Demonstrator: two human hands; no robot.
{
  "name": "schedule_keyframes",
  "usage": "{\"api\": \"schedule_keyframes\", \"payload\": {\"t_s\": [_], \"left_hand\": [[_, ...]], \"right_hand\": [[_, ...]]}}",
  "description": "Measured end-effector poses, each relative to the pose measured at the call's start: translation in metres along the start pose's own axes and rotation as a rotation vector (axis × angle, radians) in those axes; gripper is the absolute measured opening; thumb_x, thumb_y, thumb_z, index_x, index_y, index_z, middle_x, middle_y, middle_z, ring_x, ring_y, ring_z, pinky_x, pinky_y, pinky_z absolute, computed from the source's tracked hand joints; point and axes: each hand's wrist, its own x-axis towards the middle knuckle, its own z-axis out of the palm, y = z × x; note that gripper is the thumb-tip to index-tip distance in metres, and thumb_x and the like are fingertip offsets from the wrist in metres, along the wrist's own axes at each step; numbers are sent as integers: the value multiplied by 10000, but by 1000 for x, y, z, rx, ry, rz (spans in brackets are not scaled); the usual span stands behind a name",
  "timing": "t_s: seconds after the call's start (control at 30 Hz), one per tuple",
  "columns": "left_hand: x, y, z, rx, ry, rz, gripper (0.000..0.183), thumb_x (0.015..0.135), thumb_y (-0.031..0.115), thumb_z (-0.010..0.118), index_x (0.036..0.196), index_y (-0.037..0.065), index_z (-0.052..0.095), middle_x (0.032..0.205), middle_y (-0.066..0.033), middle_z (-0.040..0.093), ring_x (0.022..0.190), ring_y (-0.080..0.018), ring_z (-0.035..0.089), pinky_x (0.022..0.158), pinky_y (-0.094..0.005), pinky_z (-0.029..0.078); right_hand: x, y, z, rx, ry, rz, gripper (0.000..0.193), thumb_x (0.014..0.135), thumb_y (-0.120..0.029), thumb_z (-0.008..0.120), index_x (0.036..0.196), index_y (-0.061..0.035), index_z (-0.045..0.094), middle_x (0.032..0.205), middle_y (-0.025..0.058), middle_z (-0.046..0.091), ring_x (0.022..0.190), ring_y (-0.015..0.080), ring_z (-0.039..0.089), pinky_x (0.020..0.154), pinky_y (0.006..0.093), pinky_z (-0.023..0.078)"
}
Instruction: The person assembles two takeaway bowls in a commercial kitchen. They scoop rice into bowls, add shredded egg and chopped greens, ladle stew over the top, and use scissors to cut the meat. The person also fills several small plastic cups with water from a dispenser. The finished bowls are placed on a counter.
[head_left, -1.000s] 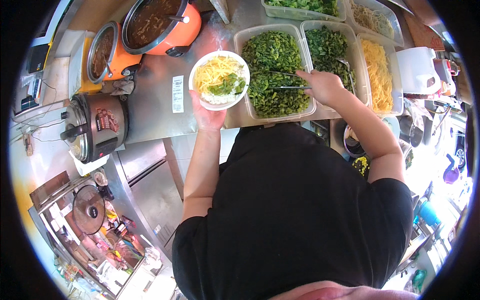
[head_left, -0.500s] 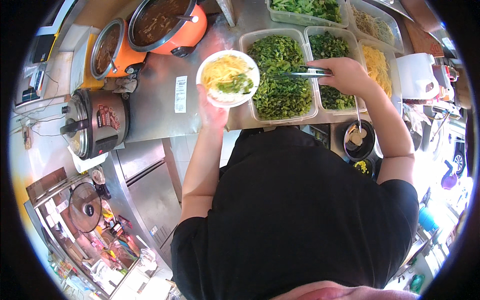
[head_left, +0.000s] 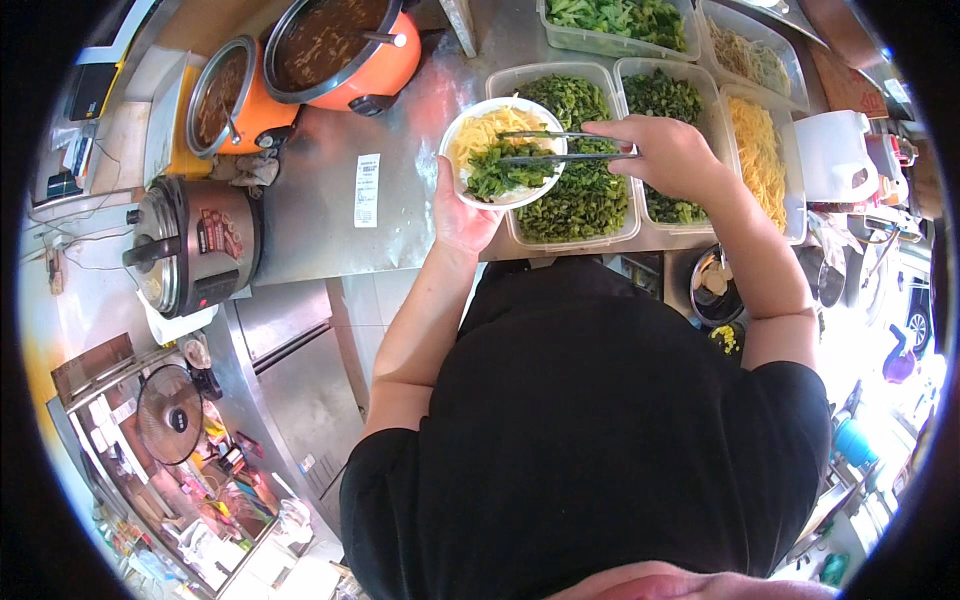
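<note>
My left hand [head_left: 466, 222] holds a white bowl [head_left: 452, 128] from below and the side, over the edge of a clear tub [head_left: 516, 72] of chopped dark greens. Inside the bowl lie yellow shreds [head_left: 490, 132] and chopped greens [head_left: 497, 172]. In my right hand [head_left: 668, 150] is a pair of metal tongs [head_left: 600, 156], its arms apart and its tips over the greens in the bowl. Whether the tips still grip any greens, I cannot tell.
A second tub of greens [head_left: 662, 95] and a tub of yellow shreds [head_left: 757, 150] stand to the right, with leafy greens [head_left: 620, 22] behind. Two orange cookers [head_left: 345, 60] of brown sauce stand far left. A paper slip [head_left: 367, 190] lies on the steel counter [head_left: 310, 215].
The tongs have moved left from the tub of greens to over the bowl. The bowl has shifted right, and more greens lie in it.
</note>
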Motion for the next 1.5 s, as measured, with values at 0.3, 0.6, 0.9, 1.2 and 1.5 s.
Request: {"api": "schedule_keyframes", "payload": {"t_s": [0.3, 0.6, 0.9, 1.2, 1.5], "left_hand": [[-5, 6, -2, -101, 62, 3, 702, 951, 624, 410, 1460, 141, 400, 1472, -98, 442, 1330, -326, 445, 1085, -500, 395], [-3, -7, -1, -84, 26, 2, 729, 913, 645, 473, 1447, 150, 426, 1460, -97, 459, 1323, -321, 453, 1080, -498, 401], [-42, 7, -12, -75, 4, 208, 703, 942, 645, 396, 1471, 182, 403, 1489, -75, 429, 1356, -314, 411, 1114, -513, 342], [-87, 95, -74, 29, 99, 310, 777, 930, 668, 406, 1521, 176, 294, 1538, -86, 345, 1399, -335, 344, 1134, -537, 301], [-109, 216, -147, 102, 127, 320, 706, 973, 608, 379, 1503, 146, 320, 1508, -90, 392, 1373, -314, 389, 1119, -521, 335]], "right_hand": [[-19, 6, 28, 184, 188, 32, 630, 793, -217, 757, 1381, -274, 539, 965, 89, 654, 817, 275, 656, 735, 376, 533], [-10, 10, 64, 421, 301, 181, 664, 845, -192, 732, 1447, -158, 454, 1087, 118, 659, 857, 222, 643, 807, 316, 517], [-6, 28, 73, -304, 240, 158, 834, 769, -397, 772, 1464, -137, 392, 1370, 180, 442, 1222, 369, 479, 931, 465, 482], [147, -56, 28, 517, 229, -127, 544, 926, -252, 632, 1421, -110, 457, 1344, 145, 491, 1206, 273, 522, 1046, 387, 407], [307, -175, 27, -552, -44, 238, 464, 930, -185, 533, 1378, -118, 429, 1246, 213, 552, 1098, 387, 623, 878, 468, 538]]}}
